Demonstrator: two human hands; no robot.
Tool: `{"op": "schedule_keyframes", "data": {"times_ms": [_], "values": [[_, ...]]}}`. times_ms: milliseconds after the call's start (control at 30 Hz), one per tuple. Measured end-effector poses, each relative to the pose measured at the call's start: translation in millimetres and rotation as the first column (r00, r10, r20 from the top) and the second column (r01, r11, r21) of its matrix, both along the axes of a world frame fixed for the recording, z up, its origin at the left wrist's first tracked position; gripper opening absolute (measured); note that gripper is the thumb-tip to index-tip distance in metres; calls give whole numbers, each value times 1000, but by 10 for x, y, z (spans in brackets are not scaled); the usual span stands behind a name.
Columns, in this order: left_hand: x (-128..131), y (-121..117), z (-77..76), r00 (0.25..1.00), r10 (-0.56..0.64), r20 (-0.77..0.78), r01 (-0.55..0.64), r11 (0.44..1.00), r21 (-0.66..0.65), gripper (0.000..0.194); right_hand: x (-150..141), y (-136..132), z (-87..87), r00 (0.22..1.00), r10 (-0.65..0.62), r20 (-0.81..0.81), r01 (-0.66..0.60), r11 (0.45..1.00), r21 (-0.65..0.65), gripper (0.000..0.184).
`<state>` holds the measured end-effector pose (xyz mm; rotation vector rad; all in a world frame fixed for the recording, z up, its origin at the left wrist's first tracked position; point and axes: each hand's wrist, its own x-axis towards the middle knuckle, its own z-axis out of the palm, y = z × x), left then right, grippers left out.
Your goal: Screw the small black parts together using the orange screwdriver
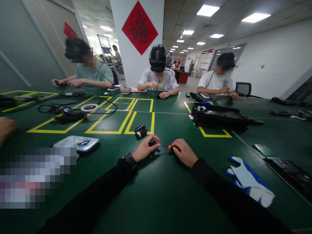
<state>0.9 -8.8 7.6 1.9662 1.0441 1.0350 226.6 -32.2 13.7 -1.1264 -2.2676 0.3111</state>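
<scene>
My left hand point(147, 148) is closed around a small black cylindrical part point(151, 142) with a round light-coloured centre on its end. My right hand point(184, 152) grips a screwdriver point(170, 147) with an orange and black handle. Its thin dark shaft points left toward the part in my left hand; whether the tip touches it I cannot tell. Both hands are low over the green table point(156, 201). Just beyond my left hand lies a bundle of small black cylindrical pieces point(140, 131).
A phone in a patterned case point(76, 143) lies left, near another person's hand point(7, 128). Black cables point(70, 110) and a white ring point(89, 107) are farther back. Black housings point(216, 115), a white-blue glove point(251, 182) and a circuit board point(264, 150) lie right. Three people sit opposite.
</scene>
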Motion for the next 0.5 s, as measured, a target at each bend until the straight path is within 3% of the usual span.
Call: {"op": "schedule_keyframes", "data": {"times_ms": [500], "values": [[10, 18, -36, 1000, -18, 9, 18, 1000, -2, 23, 46, 24, -35, 1000, -15, -15, 15, 1000, -10, 14]]}}
